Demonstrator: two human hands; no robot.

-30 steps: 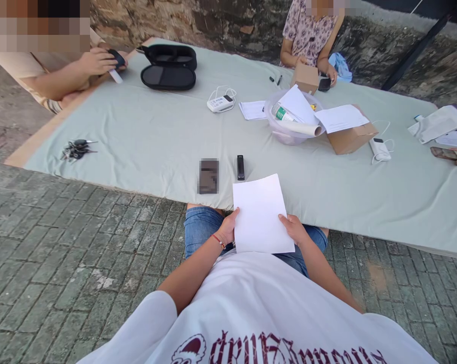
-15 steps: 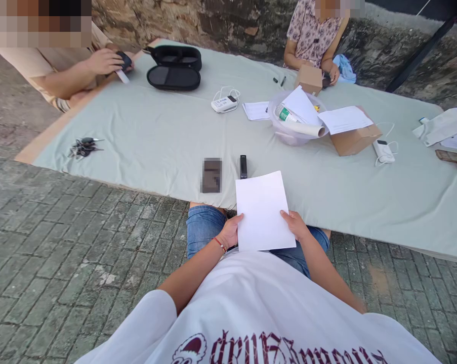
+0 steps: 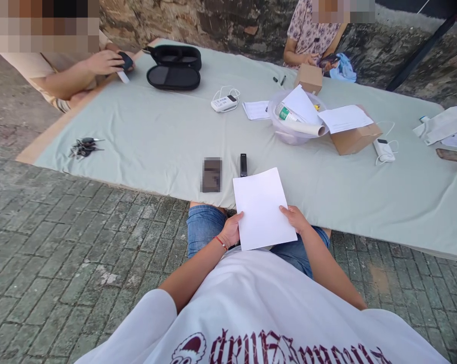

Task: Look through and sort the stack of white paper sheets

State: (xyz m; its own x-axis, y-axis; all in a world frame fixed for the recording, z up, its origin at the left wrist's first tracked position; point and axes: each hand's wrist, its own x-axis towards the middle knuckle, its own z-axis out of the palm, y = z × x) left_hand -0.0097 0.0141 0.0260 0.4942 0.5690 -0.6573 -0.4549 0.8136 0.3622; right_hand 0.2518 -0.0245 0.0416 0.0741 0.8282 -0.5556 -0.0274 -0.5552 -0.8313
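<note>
A blank white sheet of paper (image 3: 264,210) is held over my lap, its far end reaching past the near table edge. My left hand (image 3: 232,228) pinches its left side, thumb on top and fingers out of sight beneath. On the right side, my right hand (image 3: 295,219) grips it the same way. Just beyond the sheet lies a small black device (image 3: 243,165). A dark, blurred-out flat object (image 3: 212,175) rests to the left of it. Whether there is one sheet or a thin stack I cannot tell.
On the cloth-covered table (image 3: 156,136) are keys (image 3: 85,147), an open black case (image 3: 174,68), a white corded device (image 3: 225,102), a plastic tub (image 3: 285,134) with papers and a bottle, and cardboard boxes (image 3: 355,141). Other people sit at the left and far sides; a hand shows far right.
The paper has tilted slightly counterclockwise, its right side rising with my right hand. The person across now holds a dark object higher. At far right, a hand has moved off the phone.
</note>
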